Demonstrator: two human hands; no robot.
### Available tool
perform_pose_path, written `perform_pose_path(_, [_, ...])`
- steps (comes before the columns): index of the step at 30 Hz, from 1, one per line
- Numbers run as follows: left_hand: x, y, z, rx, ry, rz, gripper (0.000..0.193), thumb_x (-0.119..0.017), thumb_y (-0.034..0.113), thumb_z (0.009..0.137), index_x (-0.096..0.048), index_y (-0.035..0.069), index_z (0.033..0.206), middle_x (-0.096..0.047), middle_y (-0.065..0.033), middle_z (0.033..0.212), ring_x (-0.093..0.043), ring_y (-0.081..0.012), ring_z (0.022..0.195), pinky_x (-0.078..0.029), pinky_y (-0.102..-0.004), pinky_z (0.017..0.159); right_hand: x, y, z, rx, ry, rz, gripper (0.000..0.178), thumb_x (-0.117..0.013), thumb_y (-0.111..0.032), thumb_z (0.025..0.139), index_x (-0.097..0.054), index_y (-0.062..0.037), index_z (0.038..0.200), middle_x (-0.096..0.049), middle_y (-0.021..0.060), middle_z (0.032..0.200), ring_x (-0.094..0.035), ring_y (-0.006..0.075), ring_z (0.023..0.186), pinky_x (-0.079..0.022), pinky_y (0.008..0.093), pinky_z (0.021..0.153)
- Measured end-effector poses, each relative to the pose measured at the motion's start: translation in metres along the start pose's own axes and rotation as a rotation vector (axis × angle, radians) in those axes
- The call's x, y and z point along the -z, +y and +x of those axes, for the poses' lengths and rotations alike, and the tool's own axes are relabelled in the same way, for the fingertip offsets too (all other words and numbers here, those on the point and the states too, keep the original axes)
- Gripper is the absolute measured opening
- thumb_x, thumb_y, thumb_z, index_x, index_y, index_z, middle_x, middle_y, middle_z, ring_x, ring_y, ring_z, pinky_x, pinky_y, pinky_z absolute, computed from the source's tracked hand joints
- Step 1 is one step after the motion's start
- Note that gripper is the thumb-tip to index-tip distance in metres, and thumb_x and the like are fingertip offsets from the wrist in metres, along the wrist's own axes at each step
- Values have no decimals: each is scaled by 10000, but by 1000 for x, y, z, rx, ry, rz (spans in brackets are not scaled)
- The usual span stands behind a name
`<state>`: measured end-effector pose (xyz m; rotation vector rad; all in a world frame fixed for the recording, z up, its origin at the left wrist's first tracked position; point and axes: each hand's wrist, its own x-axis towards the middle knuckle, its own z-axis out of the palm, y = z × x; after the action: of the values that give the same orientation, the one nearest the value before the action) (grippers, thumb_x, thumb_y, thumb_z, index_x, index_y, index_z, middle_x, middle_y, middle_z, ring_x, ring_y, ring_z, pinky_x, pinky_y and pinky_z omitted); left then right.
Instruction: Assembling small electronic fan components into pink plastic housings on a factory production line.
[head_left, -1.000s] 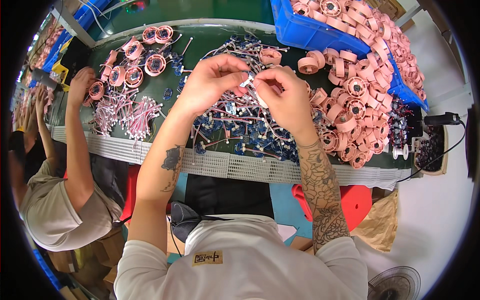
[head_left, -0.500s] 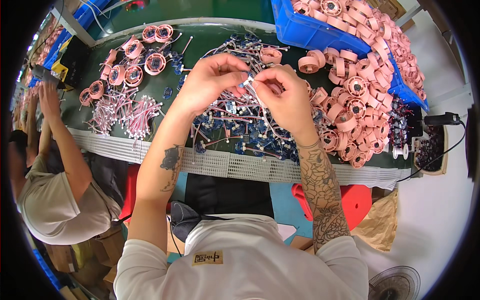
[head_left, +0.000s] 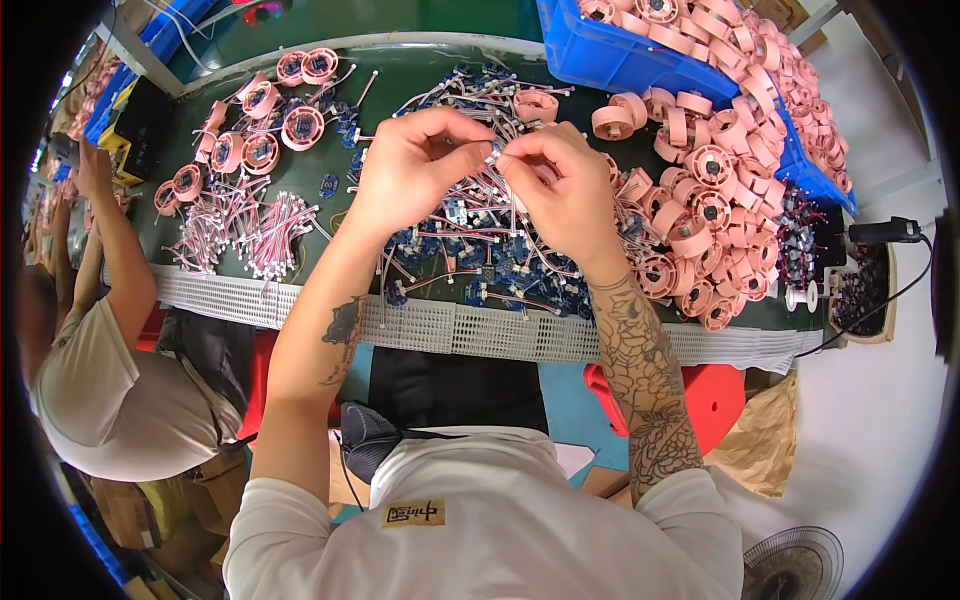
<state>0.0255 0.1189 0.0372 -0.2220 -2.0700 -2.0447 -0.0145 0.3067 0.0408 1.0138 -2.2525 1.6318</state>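
Note:
My left hand point(head_left: 408, 172) and my right hand point(head_left: 568, 198) meet fingertip to fingertip above the pile. Between them is a small circuit board with a white connector point(head_left: 494, 154), its board mostly covered by my fingers. The left thumb and forefinger pinch the board. Closed at the connector, the right fingertips grip a thin cable whose wires run down below the hand. Underneath spreads a heap of blue circuit boards point(head_left: 540, 275) with wire leads. A pink ring-shaped housing point(head_left: 536, 106) lies just beyond my fingertips.
Pink housings point(head_left: 690, 235) are piled at the right, below a full blue crate point(head_left: 640, 58). Several housings with boards point(head_left: 302, 127) and bundled cables point(head_left: 275, 235) lie left. A white perforated strip point(head_left: 500, 333) edges the bench. A co-worker's arm point(head_left: 120, 220) reaches in at far left.
My hands stay together at nearly the same spot, and the blue board has become more hidden behind my fingers. At far left, the co-worker's arm has shifted left.

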Motion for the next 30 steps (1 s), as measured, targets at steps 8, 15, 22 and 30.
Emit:
perform_pose_path(8, [-3, -6, 0, -45, 11, -46, 100, -695, -33, 877, -718, -34, 975, -724, -61, 874, -675, -97, 766, -554, -236, 696, -4, 6, -1, 28, 19, 80, 103, -728, 16, 832, -676, 27, 920, -624, 92, 884, -652, 148, 746, -572, 255, 658])
perform_pose_path(15, [-2, -8, 1, -53, -2, -4, 108, -707, -4, 882, -722, -15, 988, -717, -30, 862, -644, -63, 752, -528, -222, 677, -4, 7, -2, -18, 0, 89, 98, -727, 7, 843, -678, 26, 925, -623, 77, 882, -633, 121, 760, -531, 249, 636])
perform_pose_path(22, [-3, -6, 5, -135, -45, -7, 438, -755, 68, 864, -630, 42, 1283, -686, -56, 1062, -638, -120, 914, -540, -282, 804, 11, 4, 5, -311, -31, 347, 149, -709, -104, 909, -694, 19, 991, -698, 26, 883, -625, 64, 764, -488, 216, 681])
perform_pose_path(30, [-10, -4, -2, -345, -242, 514, 973, -945, 220, 626, -447, 38, 1442, -577, -175, 1319, -586, -318, 1183, -493, -400, 989, 8, 5, 5, -368, 96, 663, 160, -681, -69, 932, -645, 30, 1053, -681, 49, 978, -637, 80, 880, -503, 217, 792])
